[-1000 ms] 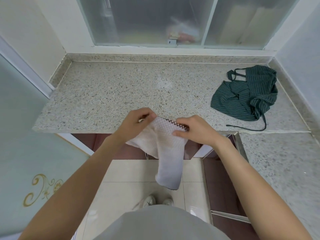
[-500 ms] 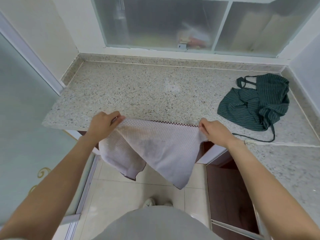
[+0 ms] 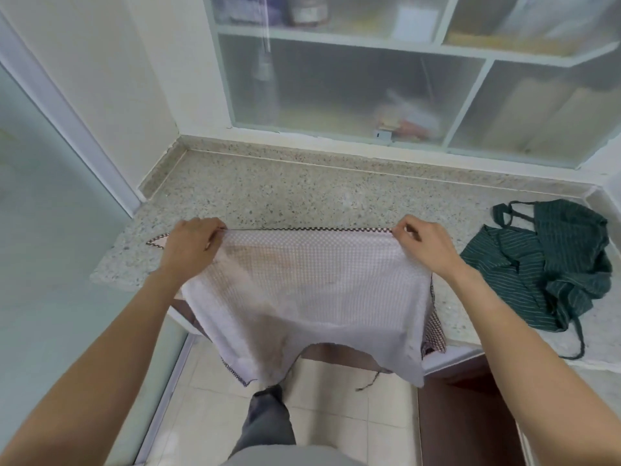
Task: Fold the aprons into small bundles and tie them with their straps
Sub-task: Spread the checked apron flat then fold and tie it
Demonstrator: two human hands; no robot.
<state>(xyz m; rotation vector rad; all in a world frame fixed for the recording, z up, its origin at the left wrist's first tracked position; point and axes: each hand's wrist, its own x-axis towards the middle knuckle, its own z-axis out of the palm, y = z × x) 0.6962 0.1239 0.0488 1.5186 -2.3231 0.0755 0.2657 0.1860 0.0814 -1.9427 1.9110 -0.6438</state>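
Speckled granite countertop (image 3: 302,196): extends beyond both hands to the rear wall and continues to the right. A raised granite edge strip (image 3: 336,156) borders the counter at the back, beyond the hands.

Frosted glass cabinet (image 3: 353,92): mounted above and beyond the hands. White frame, divided into several compartments. Contents are blurred; a pale bag-like shape with orange-red items is faintly visible in the lower middle compartment.

White wall (image 3: 111,72): beyond the left hand, meeting the counter at a corner.

Pale green panel (image 3: 43,247): left of the left hand.

Cream floor tiles (image 3: 336,415): below the hands.

Dark brown cabinet front (image 3: 463,415): below the right hand.
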